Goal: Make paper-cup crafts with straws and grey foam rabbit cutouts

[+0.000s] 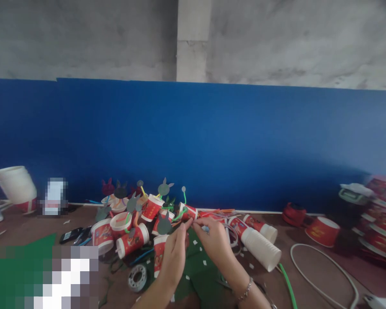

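My left hand (pixel 176 249) and my right hand (pixel 214 238) meet at the fingertips over the middle of the table. Both have thumb and fingers pinched together; whatever is between them is too small or hidden to make out. Just beyond the fingertips lies a red paper cup (pixel 190 211) with a green stem; I cannot tell whether they touch it. Left of my left hand stands another red paper cup (pixel 159 251), a grey rabbit-head cutout (pixel 164 224) above it. Below my hands is a dark green sheet (pixel 196 274) strewn with small white scraps.
Several decorated red cups (pixel 133 240) crowd the left. A tape roll (pixel 137 277) lies nearer me. At right are a stack of white-sided cups (pixel 262 249), a white cable loop (pixel 324 262) and red tubs (pixel 323 231). A blue wall panel (pixel 193 141) rises behind the table.
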Action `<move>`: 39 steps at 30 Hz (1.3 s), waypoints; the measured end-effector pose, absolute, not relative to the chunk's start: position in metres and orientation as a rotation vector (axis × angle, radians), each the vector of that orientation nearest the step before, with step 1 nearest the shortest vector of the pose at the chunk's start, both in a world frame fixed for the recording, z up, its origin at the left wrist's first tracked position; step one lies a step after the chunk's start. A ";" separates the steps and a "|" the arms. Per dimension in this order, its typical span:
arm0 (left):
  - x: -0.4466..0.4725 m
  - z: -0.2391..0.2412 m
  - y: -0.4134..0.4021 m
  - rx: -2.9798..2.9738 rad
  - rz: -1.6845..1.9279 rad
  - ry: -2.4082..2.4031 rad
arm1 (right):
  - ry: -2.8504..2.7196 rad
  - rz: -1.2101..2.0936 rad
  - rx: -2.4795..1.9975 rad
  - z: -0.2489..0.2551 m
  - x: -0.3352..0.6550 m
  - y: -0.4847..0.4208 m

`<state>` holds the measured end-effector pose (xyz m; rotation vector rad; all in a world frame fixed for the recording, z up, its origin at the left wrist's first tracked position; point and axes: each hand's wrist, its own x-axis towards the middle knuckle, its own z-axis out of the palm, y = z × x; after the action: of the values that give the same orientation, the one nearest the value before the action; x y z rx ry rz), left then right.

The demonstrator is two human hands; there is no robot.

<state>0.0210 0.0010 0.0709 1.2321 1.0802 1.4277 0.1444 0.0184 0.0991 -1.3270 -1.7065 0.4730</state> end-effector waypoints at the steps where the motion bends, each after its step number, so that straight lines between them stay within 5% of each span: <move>1: 0.021 0.070 0.000 1.281 1.429 1.074 | -1.718 0.444 -1.323 0.099 0.144 0.017; 8: 0.020 0.075 -0.002 1.361 1.430 1.000 | -1.661 0.432 -1.319 0.097 0.145 0.018; 16: 0.009 0.079 0.017 0.517 1.086 0.740 | -1.239 1.387 -0.972 0.094 0.148 0.023; 21: 0.001 0.082 0.022 0.461 1.174 0.645 | -1.024 1.661 -0.731 0.092 0.153 0.024; 39: 0.007 0.085 0.013 0.894 1.324 0.877 | -1.452 0.980 -1.192 0.086 0.144 0.028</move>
<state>0.0070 0.0133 0.0849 0.8940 0.8768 1.3238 0.1441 0.0279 0.0858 -1.1921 -1.4518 0.9805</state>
